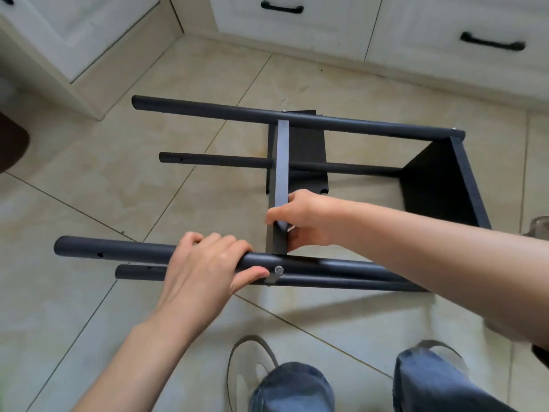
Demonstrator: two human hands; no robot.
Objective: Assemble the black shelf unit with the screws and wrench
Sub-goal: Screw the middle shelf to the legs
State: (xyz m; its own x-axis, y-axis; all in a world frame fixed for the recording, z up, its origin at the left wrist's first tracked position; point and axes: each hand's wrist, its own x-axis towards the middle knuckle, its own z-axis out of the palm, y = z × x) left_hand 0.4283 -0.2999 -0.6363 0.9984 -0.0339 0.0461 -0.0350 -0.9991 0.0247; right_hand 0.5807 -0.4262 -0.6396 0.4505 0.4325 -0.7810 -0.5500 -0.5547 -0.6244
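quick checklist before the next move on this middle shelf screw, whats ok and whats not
1. Near pole steadied: ok, the left hand grips it beside the screw.
2. Middle shelf panel held in place: ok, the right hand pinches its near end against the pole.
3. Screw placed: ok, its head sits in the near pole in line with the panel; how far it is driven in, cannot tell.
4. Wrench ready: not ok, no wrench is in view and neither hand holds one.
5. Far end of the panel fixed to the far pole: cannot tell, though a small screw head shows there.
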